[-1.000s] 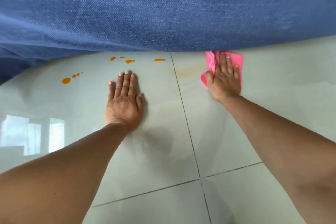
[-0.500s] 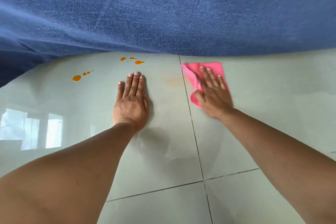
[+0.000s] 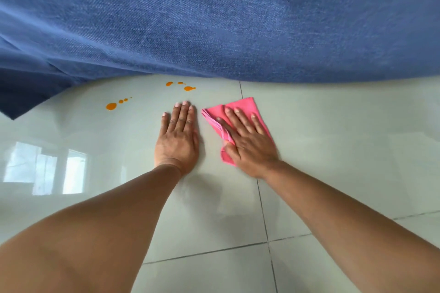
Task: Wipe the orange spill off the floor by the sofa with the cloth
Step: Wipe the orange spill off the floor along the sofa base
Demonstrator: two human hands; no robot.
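A folded pink cloth (image 3: 246, 108) lies flat on the pale tiled floor (image 3: 333, 150), just left of a grout line. My right hand (image 3: 247, 143) presses down on the cloth with fingers spread. My left hand (image 3: 177, 140) rests flat on the floor right beside the cloth, fingers together, holding nothing. Orange spill drops remain: a small cluster (image 3: 189, 88) near the sofa's edge just beyond my left fingertips, and a larger drop (image 3: 111, 106) with a trail of tiny ones further left. The blue fabric sofa (image 3: 214, 19) fills the top of the view.
A dark blue corner of the sofa fabric (image 3: 21, 104) hangs down to the floor at far left. Grout lines (image 3: 263, 209) cross the glossy tiles, and a window reflection (image 3: 45, 171) shines on the floor at left.
My right hand has slid the cloth leftward and toward me, from against the sofa to beside my left hand. The orange drop and smear near the grout line are gone.
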